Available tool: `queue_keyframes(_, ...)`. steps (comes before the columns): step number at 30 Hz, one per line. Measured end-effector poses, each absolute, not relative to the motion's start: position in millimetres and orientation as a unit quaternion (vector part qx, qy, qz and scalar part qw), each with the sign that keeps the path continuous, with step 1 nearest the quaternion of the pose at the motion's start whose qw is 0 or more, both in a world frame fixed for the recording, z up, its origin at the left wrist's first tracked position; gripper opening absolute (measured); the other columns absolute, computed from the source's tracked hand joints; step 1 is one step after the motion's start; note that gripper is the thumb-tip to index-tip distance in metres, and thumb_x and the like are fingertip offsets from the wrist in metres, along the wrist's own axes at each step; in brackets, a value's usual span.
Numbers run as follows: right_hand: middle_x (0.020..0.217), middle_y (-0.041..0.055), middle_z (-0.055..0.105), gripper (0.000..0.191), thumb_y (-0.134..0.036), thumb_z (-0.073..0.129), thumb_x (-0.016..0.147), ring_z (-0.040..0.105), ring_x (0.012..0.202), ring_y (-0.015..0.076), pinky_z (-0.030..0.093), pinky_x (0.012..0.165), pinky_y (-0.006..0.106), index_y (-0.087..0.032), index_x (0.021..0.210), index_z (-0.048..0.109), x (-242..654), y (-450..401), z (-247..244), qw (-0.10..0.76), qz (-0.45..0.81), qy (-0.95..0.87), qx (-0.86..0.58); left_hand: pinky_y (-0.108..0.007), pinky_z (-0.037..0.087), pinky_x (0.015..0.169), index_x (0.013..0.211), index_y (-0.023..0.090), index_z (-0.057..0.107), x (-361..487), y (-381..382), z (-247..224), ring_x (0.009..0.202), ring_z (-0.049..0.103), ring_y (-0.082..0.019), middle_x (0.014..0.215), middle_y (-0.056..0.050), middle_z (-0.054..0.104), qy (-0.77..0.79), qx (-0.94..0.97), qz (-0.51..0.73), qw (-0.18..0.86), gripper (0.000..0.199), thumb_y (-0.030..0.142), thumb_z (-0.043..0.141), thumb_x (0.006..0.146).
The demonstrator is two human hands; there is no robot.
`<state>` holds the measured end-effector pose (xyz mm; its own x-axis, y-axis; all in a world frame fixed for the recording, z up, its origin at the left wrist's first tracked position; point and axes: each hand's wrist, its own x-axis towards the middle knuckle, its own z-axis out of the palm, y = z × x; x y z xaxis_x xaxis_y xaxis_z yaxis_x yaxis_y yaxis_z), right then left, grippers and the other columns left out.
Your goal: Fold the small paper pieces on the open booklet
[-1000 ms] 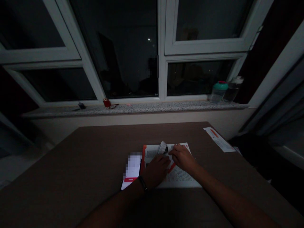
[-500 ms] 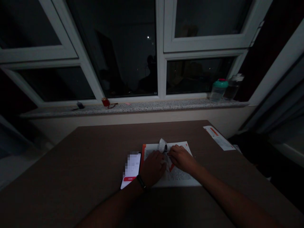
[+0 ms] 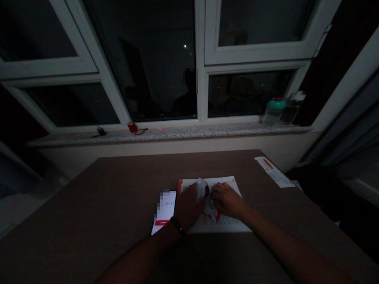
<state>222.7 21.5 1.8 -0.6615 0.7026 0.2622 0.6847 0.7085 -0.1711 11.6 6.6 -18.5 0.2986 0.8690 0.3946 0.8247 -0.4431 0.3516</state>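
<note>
One folded paper [image 3: 209,210], its far end curled upward, lies between two hands on a printed sheet [image 3: 231,225]. The right hand [image 3: 227,200] pinches its right edge with bunched fingers; the left hand [image 3: 189,207] rests along its left side, and whether it grips cannot be told. Just left of the sheet, a lit phone [image 3: 167,209] lies on the table [image 3: 118,189]. Beyond, the sill [image 3: 189,134] bears a red jar [image 3: 132,127] and a teal-lidded bottle [image 3: 272,113].

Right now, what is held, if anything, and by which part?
A folded paper: the right hand is at its right side, the left hand at its left; actual grip cannot be told.
</note>
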Motion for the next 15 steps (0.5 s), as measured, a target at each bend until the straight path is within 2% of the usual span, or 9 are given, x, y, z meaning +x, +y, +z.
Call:
queue_keyframes(6,0.088,0.0059,0.06,0.014,-0.014,0.053,0.083,0.049,0.092,0.0214,0.032,0.082,0.035,-0.017,0.085,0.066,221.0,18.1,3.4,0.152,0.018,-0.921,-0.358,-0.04,0.047,0.094,0.142,0.018,0.029,10.2,7.3,-18.3,0.109,0.06,-0.026,0.12,-0.01,0.062,0.535,0.799,0.265,0.072,0.061,0.029,0.058,0.089)
queue_keyframes(8,0.088,0.0059,0.061,0.013,-0.014,0.053,0.084,0.049,0.092,0.0215,0.032,0.083,0.036,-0.018,0.087,0.066,220.0,17.2,2.2,0.152,0.013,-0.924,-0.35,-0.04,0.045,0.096,0.143,0.018,0.029,9.8,7.3,-17.6,0.111,0.059,-0.025,0.123,-0.01,0.061,0.528,0.801,0.273,0.075,0.062,0.028,0.058,0.089)
queue_keyframes(11,0.089,0.0059,0.062,0.014,-0.016,0.053,0.086,0.05,0.091,0.0213,0.032,0.083,0.036,-0.018,0.091,0.066,218.9,16.5,0.4,0.151,0.009,-0.926,-0.347,-0.041,0.042,0.102,0.136,0.019,0.038,9.3,7.7,-16.4,0.119,0.054,-0.025,0.129,-0.01,0.057,0.517,0.807,0.28,0.063,0.051,0.024,0.058,0.089)
queue_keyframes(15,0.088,0.0056,0.064,0.016,-0.016,0.051,0.089,0.052,0.09,0.0207,0.032,0.083,0.035,-0.018,0.094,0.065,218.6,15.8,0.6,0.155,0.008,-0.923,-0.353,-0.039,0.045,0.095,0.12,0.02,0.05,9.6,7.7,-12.6,0.108,0.057,-0.024,0.116,-0.007,0.062,0.51,0.818,0.259,0.064,0.031,0.022,0.057,0.09)
